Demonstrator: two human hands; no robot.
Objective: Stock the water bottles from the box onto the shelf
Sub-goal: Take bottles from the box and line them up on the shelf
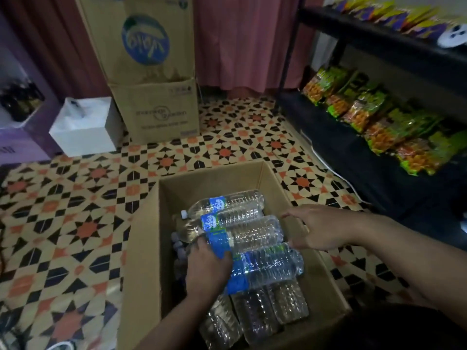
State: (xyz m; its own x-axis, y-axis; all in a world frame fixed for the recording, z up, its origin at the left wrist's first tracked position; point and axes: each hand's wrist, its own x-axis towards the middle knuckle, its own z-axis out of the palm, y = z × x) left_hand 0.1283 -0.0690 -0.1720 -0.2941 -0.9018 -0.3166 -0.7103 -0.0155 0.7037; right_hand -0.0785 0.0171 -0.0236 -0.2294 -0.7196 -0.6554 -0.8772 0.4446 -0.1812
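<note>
Tiled floor [75,223] in a cream, orange and black star pattern fills most of what we see. Along the right side stands a black shelf [336,137], its boards running from near to far. At the far end a pink curtain [242,41] hangs down to the floor, and in front of it two closed cartons [151,72] are stacked one on the other, the upper one printed with a blue round logo.

Near us, in the middle, an open cardboard box [144,236] sits on the floor just left of the shelf. To the far left we see a white box [83,137] with a thin white bag in it, beside a purple box [22,147]. Green and orange snack packets [374,122] lie in a row on the lower shelf board, and purple and yellow packets [404,18] line the upper one.

Inside the open box the water bottles [255,317] lie on their sides, with several more resting across the top of the pile, caps pointing left.

Our hands are apart, one at each end of the gripped bottle [252,236] on top. The left hand [207,271] curls round its blue label near the neck. The right hand [321,231] is spread with stretched fingers against its base end, over the right wall of the box.
</note>
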